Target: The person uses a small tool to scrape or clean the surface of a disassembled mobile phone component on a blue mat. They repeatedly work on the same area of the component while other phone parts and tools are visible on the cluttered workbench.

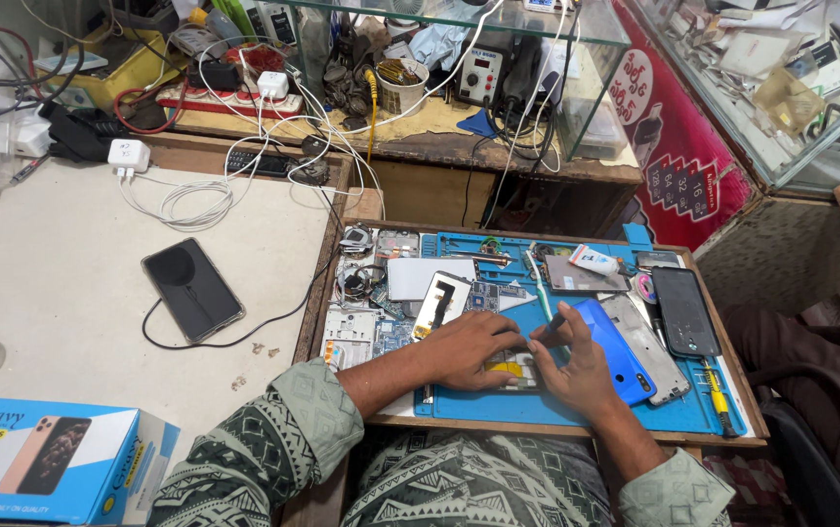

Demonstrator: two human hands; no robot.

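Near the front edge of the counter, both hands work over an opened phone that lies on a blue mat. The left hand presses down flat on the phone, fingers spread, gripping nothing. The right hand pinches a thin dark tool between thumb and fingers, its tip over the phone's upper edge. Just right of that hand lies a blue back cover, then a silver frame and a dark phone toward the right edge. Behind the left hand a screen part leans among circuit boards. At the mat's far edge lies a small white tube. On the pale counter to the left, a boxed phone sits at the near corner, a black phone lies on its cable in the middle, and a white charger rests near the far edge.
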